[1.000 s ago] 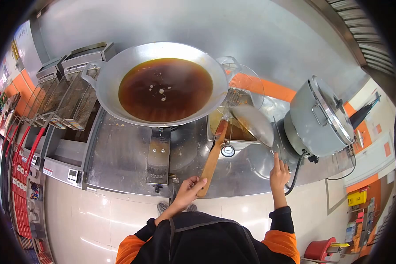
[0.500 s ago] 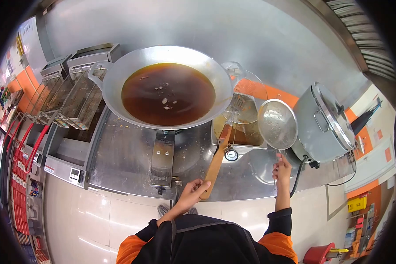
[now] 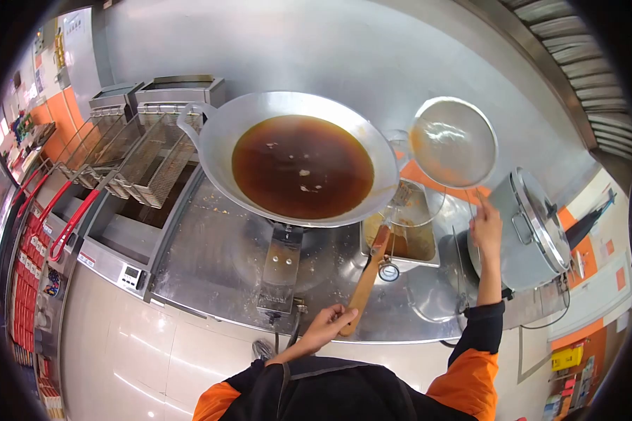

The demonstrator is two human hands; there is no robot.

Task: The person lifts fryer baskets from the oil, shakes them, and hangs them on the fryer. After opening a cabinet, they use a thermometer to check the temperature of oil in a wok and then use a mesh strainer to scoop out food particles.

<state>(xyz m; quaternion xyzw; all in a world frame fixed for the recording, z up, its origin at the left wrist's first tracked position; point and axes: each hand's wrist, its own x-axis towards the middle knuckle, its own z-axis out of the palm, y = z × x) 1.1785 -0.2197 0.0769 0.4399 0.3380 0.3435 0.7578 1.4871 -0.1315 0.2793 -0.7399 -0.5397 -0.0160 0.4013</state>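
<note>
Head view: strainer (image 3: 453,142) above right grip (image 3: 486,230)

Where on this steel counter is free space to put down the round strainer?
The counter is bare left of the burner plate, below the wok. A smaller patch lies between the wooden handle and the big pot. Around the oil tray it is crowded.

The wok (image 3: 218,140) is dull brushed metal holding glossy brown oil (image 3: 302,165). The strainer (image 3: 453,140) is fine shiny wire mesh. The handle (image 3: 365,284) at the bench's (image 3: 211,259) front edge is matt wood; the bench is smudged steel.
</note>
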